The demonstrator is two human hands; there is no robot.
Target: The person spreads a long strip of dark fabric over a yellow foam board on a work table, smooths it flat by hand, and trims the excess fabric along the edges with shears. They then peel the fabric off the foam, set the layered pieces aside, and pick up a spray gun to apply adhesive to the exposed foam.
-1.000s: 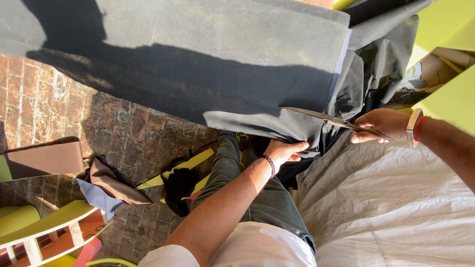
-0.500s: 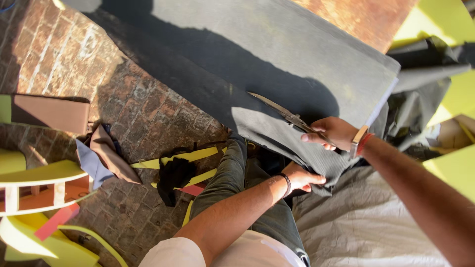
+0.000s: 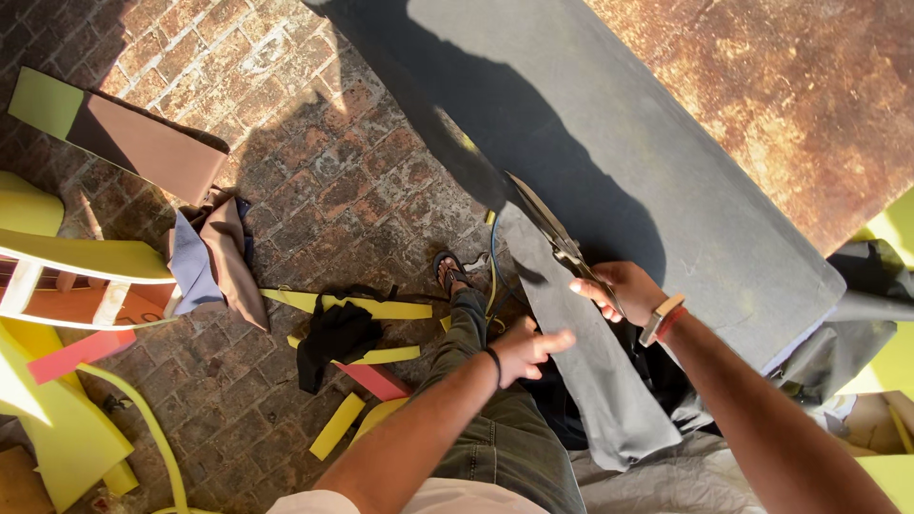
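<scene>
A large sheet of dark grey fabric (image 3: 666, 181) lies over a rusty metal table top (image 3: 790, 86) and hangs off its near edge. My right hand (image 3: 619, 290) grips long scissors (image 3: 547, 224) whose blades point up and left into the fabric's hanging edge. A cut grey strip (image 3: 590, 371) droops beside the blades. My left hand (image 3: 528, 350) hovers just left of that strip, fingers spread, near my knee in green trousers (image 3: 495, 428).
The floor is brick (image 3: 314, 162). Yellow foam strips (image 3: 362, 309), a pink strip (image 3: 376, 379) and a black cloth (image 3: 333, 338) lie by my sandalled foot (image 3: 447, 271). A brown board (image 3: 143, 143) and yellow foam pieces (image 3: 57, 257) sit at the left. More grey fabric (image 3: 857, 314) bunches at right.
The view has swung so the table edge runs diagonally. My right hand has advanced the scissors further along the fabric edge. My left hand has shifted closer to the hanging strip.
</scene>
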